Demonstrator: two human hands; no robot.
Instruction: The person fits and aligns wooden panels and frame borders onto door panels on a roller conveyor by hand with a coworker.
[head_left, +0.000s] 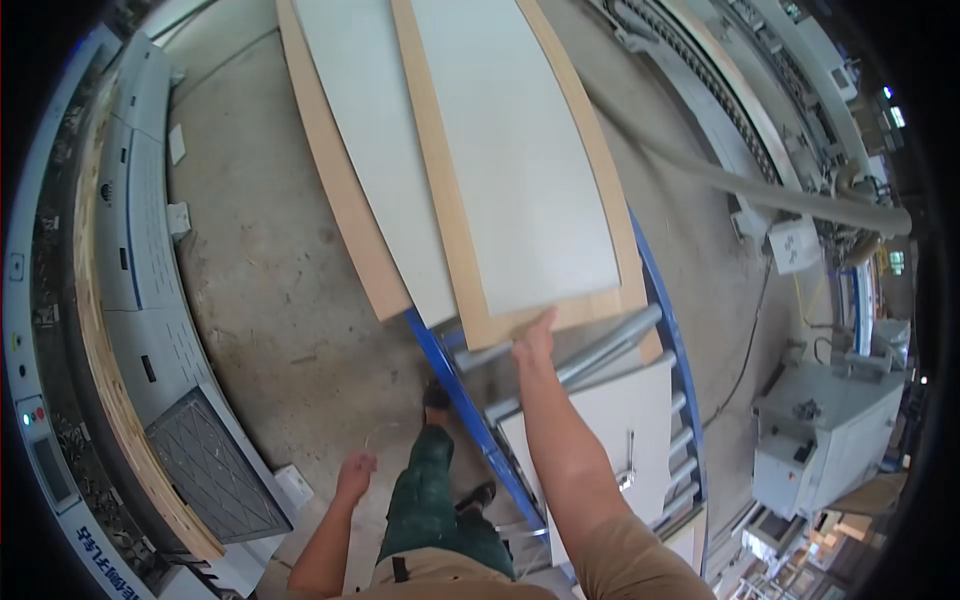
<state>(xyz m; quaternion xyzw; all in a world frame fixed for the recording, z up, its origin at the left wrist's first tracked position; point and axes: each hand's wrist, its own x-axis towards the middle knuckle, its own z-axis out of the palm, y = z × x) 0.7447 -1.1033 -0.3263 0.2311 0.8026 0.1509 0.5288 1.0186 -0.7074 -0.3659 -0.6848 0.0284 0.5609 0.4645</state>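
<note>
A long panel [530, 160] with a pale centre and wood-coloured edges lies on top of other boards on a blue-framed roller conveyor [437, 355]. At the panel's near edge is my right hand [536, 337], its fingers closed on that edge, with the underside hidden. My left hand [358, 472] hangs at my left side over the floor, its fingers partly curled and apart, holding nothing. Under the panel, a second pale board [375, 130] and a wood-coloured board [340, 190] stick out on the left. Nearer to me, a white board [600, 430] lies on the rollers, with a small metal object [626, 478] on it.
Along the left runs a long machine [140, 240] with a wooden strip on it. A grey hose [760, 190] crosses the upper right, near another long machine [720, 100]. A grey cabinet [825, 430] stands at right. My legs [425, 500] are beside the conveyor.
</note>
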